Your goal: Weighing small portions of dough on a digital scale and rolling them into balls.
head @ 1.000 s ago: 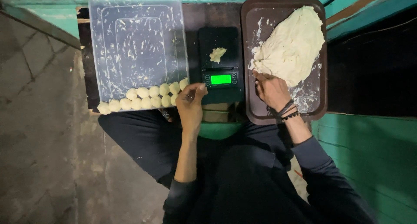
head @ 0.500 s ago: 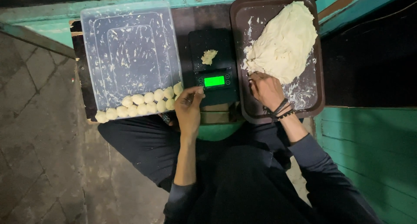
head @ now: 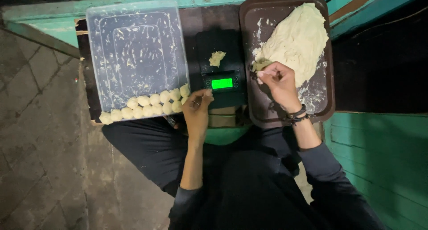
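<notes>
Right hand (head: 277, 80) has lifted off the dough (head: 298, 40), now pinching a small piece at its edge. Left hand (head: 196, 108), fingers curled, stays beside the scale (head: 221, 69); a lump (head: 216, 58) sits there.

Your left hand (head: 196, 110) rests loosely curled, forearm extended forward. Your right hand (head: 278, 80) is pinched shut, wrist bent.
</notes>
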